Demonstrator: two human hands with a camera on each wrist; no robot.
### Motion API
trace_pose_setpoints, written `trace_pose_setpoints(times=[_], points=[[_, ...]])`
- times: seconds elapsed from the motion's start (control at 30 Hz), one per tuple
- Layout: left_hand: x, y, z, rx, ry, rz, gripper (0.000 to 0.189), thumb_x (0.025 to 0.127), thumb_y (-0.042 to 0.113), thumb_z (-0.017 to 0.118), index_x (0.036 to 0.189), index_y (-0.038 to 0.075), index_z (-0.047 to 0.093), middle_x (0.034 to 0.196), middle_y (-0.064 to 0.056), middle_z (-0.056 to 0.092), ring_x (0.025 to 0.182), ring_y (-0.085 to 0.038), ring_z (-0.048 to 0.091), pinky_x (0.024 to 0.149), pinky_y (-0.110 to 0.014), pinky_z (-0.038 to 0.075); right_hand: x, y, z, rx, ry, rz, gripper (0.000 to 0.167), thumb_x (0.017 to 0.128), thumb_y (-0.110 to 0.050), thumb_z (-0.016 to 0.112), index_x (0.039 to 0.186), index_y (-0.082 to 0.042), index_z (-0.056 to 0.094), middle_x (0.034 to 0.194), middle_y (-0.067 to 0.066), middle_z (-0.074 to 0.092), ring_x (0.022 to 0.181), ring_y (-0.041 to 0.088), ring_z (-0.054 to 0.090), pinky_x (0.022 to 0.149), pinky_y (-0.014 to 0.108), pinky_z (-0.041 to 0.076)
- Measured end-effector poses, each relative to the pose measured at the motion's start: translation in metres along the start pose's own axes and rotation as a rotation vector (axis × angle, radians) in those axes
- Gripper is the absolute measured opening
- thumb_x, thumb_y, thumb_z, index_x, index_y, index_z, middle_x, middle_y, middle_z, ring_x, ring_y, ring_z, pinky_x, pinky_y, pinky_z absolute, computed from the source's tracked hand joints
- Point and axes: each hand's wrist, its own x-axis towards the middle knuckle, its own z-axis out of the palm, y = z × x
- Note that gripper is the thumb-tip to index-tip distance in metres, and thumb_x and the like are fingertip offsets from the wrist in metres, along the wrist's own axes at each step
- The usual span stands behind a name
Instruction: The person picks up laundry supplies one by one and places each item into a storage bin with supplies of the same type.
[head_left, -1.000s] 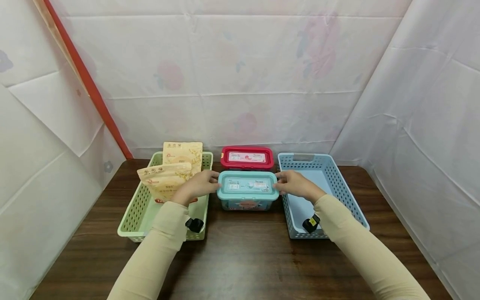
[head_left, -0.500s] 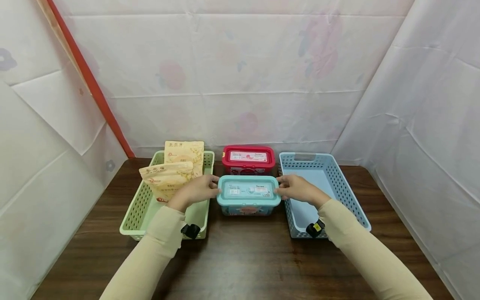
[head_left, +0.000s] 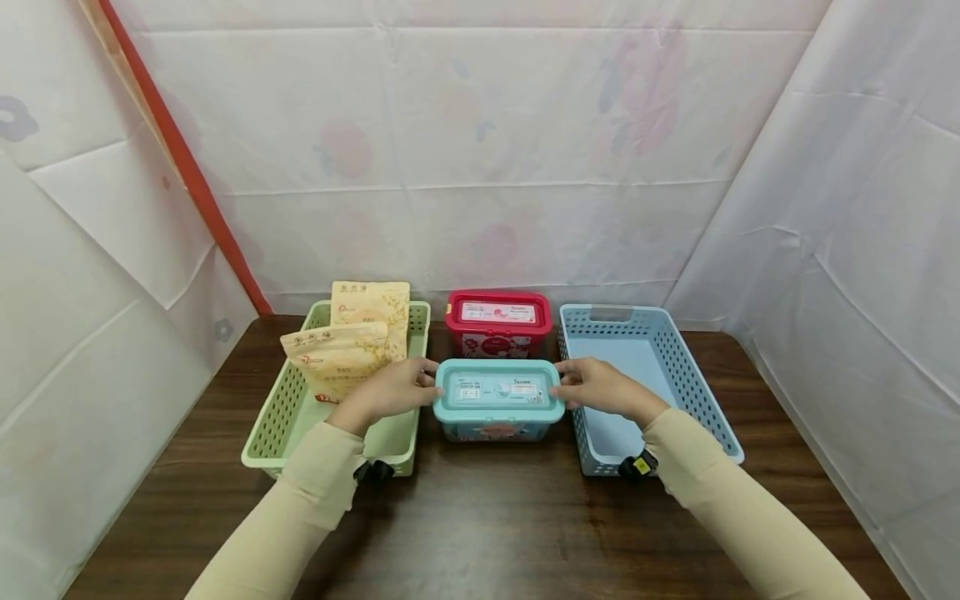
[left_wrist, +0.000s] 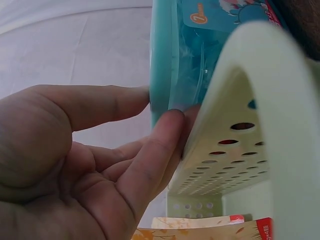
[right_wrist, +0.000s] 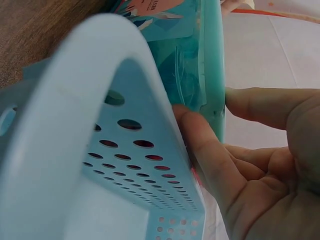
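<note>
A teal lidded plastic box [head_left: 498, 390] stands between the two baskets, its long side facing me. My left hand [head_left: 396, 388] pinches the left end of its lid; in the left wrist view the thumb lies on the lid's top and the fingertips reach under its rim. At the other end my right hand [head_left: 606, 388] grips the lid in the same way, thumb above and fingers [right_wrist: 202, 140] below the rim. Behind it sits a red lidded box [head_left: 498, 313] with a pink and white label.
On the left, a light green perforated basket [head_left: 258, 429] holds two yellow pouches [head_left: 341, 360], standing partly upright. A light blue perforated basket [head_left: 693, 383] is on the right. Both baskets' inner walls flank the teal box closely. White cloth [head_left: 480, 150] hangs behind the dark wooden table [head_left: 495, 525].
Both hands have drawn the teal box toward me, away from the red box. More of the red box's front now shows.
</note>
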Motion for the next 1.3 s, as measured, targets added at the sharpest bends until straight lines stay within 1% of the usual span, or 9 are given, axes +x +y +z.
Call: trace_pose_setpoints(times=[0.07, 0.13, 0.3, 0.43, 0.57, 0.77, 0.97, 1.17, 1.3], points=[[0.0001, -0.0005, 0.0001, -0.005, -0.001, 0.006, 0.049, 0.097, 0.014, 0.064, 0.137, -0.012, 0.049, 0.107, -0.017, 0.069, 0.097, -0.024, 0.066, 0.086, -0.042, 0.054, -0.0003, 0.0002, -0.0001, -0.003, -0.005, -0.001, 0.057, 0.1, -0.017, 0.064, 0.147, 0.008, 0.042, 0.102, 0.007, 0.07, 0.086, 0.018, 0.069, 0.082, 0.042, 0.057], [0.0002, -0.0004, 0.0003, -0.025, -0.001, -0.006, 0.049, 0.098, 0.013, 0.064, 0.138, -0.012, 0.049, 0.108, -0.017, 0.069, 0.096, -0.022, 0.067, 0.084, -0.04, 0.055, -0.0005, 0.0, -0.0006, 0.001, -0.008, 0.0, 0.056, 0.1, -0.017, 0.064, 0.147, 0.008, 0.043, 0.101, 0.007, 0.071, 0.086, 0.018, 0.069, 0.083, 0.043, 0.057], [-0.0005, -0.0007, -0.0003, -0.059, -0.025, -0.006, 0.05, 0.099, 0.011, 0.062, 0.14, -0.014, 0.046, 0.11, -0.018, 0.069, 0.093, -0.021, 0.069, 0.083, -0.038, 0.057, 0.0006, -0.0002, -0.0027, 0.022, -0.025, 0.003, 0.052, 0.1, -0.016, 0.065, 0.143, 0.007, 0.048, 0.101, 0.008, 0.072, 0.087, 0.019, 0.07, 0.083, 0.042, 0.057], [-0.0018, -0.0009, 0.0, -0.068, -0.04, -0.004, 0.051, 0.1, 0.011, 0.06, 0.141, -0.014, 0.045, 0.109, -0.018, 0.069, 0.091, -0.021, 0.07, 0.085, -0.041, 0.057, 0.0022, 0.0007, -0.004, 0.052, -0.068, 0.005, 0.052, 0.1, -0.016, 0.064, 0.141, 0.011, 0.047, 0.108, 0.011, 0.071, 0.091, 0.021, 0.071, 0.085, 0.041, 0.057], [-0.0033, 0.0013, 0.0007, -0.055, -0.043, -0.004, 0.051, 0.1, 0.011, 0.059, 0.143, -0.014, 0.043, 0.107, -0.017, 0.07, 0.089, -0.022, 0.07, 0.082, -0.04, 0.058, 0.0035, 0.0007, -0.0049, 0.062, -0.104, 0.008, 0.055, 0.101, -0.017, 0.062, 0.143, 0.013, 0.043, 0.112, 0.013, 0.07, 0.094, 0.021, 0.071, 0.088, 0.043, 0.056], [-0.0031, 0.0043, 0.0017, -0.032, -0.029, -0.015, 0.053, 0.101, 0.013, 0.058, 0.145, -0.012, 0.042, 0.105, -0.016, 0.069, 0.087, -0.026, 0.071, 0.081, -0.042, 0.058, 0.0042, 0.0005, -0.0048, 0.074, -0.099, 0.005, 0.052, 0.102, -0.016, 0.061, 0.142, 0.013, 0.045, 0.111, 0.013, 0.071, 0.093, 0.022, 0.071, 0.088, 0.046, 0.056], [-0.0027, 0.0034, 0.0029, -0.065, -0.033, -0.033, 0.054, 0.101, 0.012, 0.057, 0.146, -0.012, 0.04, 0.105, -0.017, 0.068, 0.087, -0.029, 0.071, 0.078, -0.041, 0.059, 0.0048, 0.0019, -0.003, 0.091, -0.096, 0.019, 0.05, 0.103, -0.016, 0.059, 0.142, 0.011, 0.046, 0.114, 0.014, 0.069, 0.094, 0.022, 0.071, 0.087, 0.045, 0.056], [-0.001, 0.002, 0.0039, -0.052, -0.023, -0.024, 0.054, 0.101, 0.013, 0.057, 0.147, -0.011, 0.039, 0.107, -0.017, 0.067, 0.082, -0.023, 0.071, 0.077, -0.039, 0.059, 0.0043, 0.0038, -0.0048, 0.1, -0.089, 0.005, 0.049, 0.106, -0.015, 0.053, 0.144, 0.013, 0.042, 0.127, 0.02, 0.062, 0.101, 0.024, 0.069, 0.085, 0.04, 0.057], [-0.0004, 0.0008, 0.0033, -0.054, -0.03, -0.012, 0.054, 0.102, 0.013, 0.056, 0.146, -0.012, 0.038, 0.108, -0.018, 0.067, 0.082, -0.021, 0.071, 0.074, -0.035, 0.059, 0.0051, 0.0046, -0.0051, 0.114, -0.092, -0.006, 0.048, 0.106, -0.014, 0.051, 0.145, 0.013, 0.041, 0.128, 0.022, 0.061, 0.102, 0.025, 0.068, 0.085, 0.039, 0.058]])
